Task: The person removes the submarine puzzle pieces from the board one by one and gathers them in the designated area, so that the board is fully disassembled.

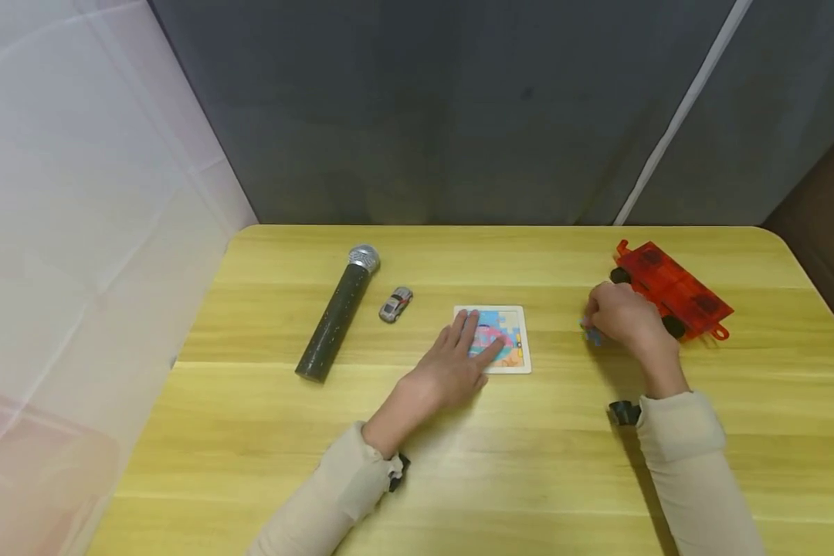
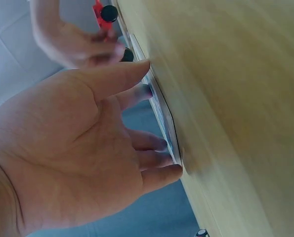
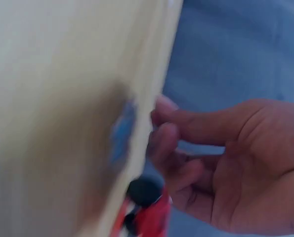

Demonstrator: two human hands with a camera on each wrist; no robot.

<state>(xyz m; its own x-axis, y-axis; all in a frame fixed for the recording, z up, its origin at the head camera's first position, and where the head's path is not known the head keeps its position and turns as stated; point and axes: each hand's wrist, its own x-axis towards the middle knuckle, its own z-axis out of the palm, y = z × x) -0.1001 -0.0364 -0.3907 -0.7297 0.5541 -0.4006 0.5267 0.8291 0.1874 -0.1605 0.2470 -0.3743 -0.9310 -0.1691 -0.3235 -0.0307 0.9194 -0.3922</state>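
A small square jigsaw puzzle (image 1: 510, 357) in a white frame lies on the table, showing a pink and blue picture. My left hand (image 1: 452, 367) rests on it with fingers spread; the left wrist view shows the fingertips touching its surface. Further right, my right hand (image 1: 622, 316) is bent over small blue puzzle pieces (image 1: 593, 336). Its fingers curl with thumb and forefinger close together. The right wrist view is blurred, with a blue piece (image 3: 122, 132) on the table near the fingertips (image 3: 162, 116). Whether a piece is between them cannot be seen.
A red toy wagon (image 1: 677, 286) with black wheels stands just beyond my right hand. Left of the puzzle are a small toy car (image 1: 396, 304) and a black microphone (image 1: 337, 320) with a silver head. A dark grey wall (image 1: 431, 116) rises behind the wooden table (image 1: 521, 479).
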